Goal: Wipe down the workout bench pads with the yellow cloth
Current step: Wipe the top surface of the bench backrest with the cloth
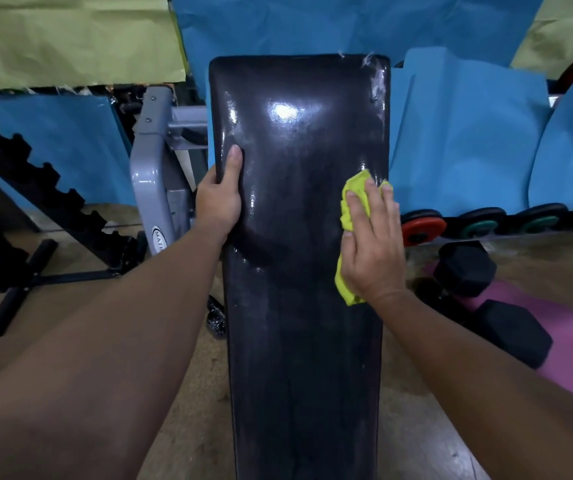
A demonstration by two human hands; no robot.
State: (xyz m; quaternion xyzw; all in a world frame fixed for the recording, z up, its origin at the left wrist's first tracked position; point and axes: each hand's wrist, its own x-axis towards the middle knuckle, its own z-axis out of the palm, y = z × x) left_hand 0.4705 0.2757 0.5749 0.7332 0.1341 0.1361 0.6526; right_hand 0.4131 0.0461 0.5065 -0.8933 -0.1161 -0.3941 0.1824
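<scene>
A long black bench pad [299,271] runs from the bottom of the view up to the middle, glossy and damp-looking near its far end. My left hand [221,199] grips the pad's left edge, thumb on top and fingers hidden round the side. My right hand [371,244] lies flat with straight fingers on the yellow cloth [349,216], pressing it onto the pad near the right edge. The cloth shows above my fingertips and below my palm; the part under my hand is hidden.
A grey metal bench frame [153,168] stands left of the pad, with a black notched rack [46,188] beyond it. Black hex dumbbells [486,299] lie on a pink mat [562,344] at right. Weight plates [423,226] line the blue-covered wall.
</scene>
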